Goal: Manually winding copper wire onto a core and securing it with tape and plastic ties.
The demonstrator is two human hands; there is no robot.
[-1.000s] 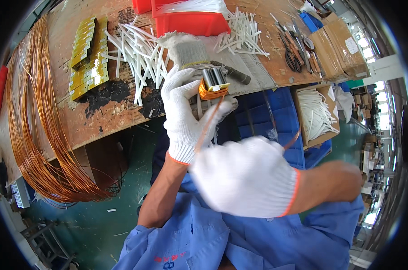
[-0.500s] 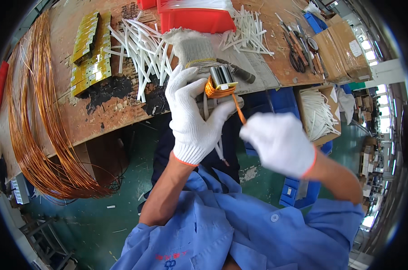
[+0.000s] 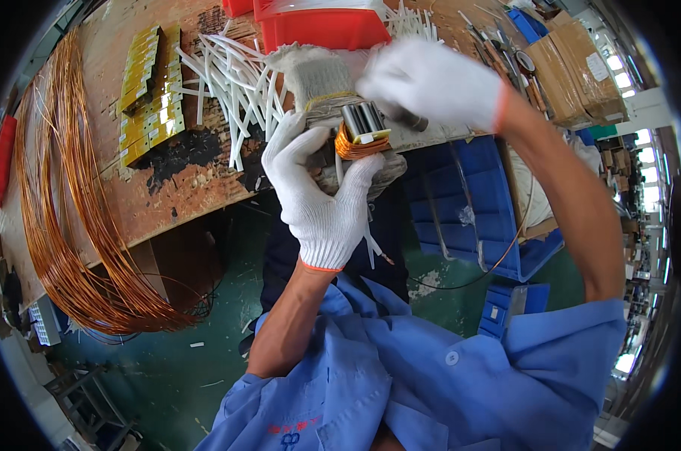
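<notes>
My left hand (image 3: pixel 310 188), in a white knit glove, grips a copper coil (image 3: pixel 361 148) wound round a yellowish bobbin. Dark cylindrical rods (image 3: pixel 363 117) stand up in the bobbin's middle. The coil rests against a cloth-wrapped support (image 3: pixel 318 79) at the bench edge. Up and to the right, my gloved right hand (image 3: pixel 431 83) is blurred by motion, its fingers curled together. The wire between that hand and the coil is too smeared to make out. A loose wire tail (image 3: pixel 515 242) arcs below my right forearm.
Large copper wire loops (image 3: pixel 92 255) hang over the bench's left side. Yellow bobbins (image 3: pixel 154 128) and white tubes (image 3: pixel 235 90) lie nearby, with a red bin (image 3: pixel 322 30) behind. Tools (image 3: pixel 498 60) and a cardboard box (image 3: pixel 573 68) sit right, above a blue crate (image 3: pixel 446 203).
My right hand has swung up and away from below right of the coil, to above it, carrying the copper wire round. My left hand keeps its hold, barely shifted.
</notes>
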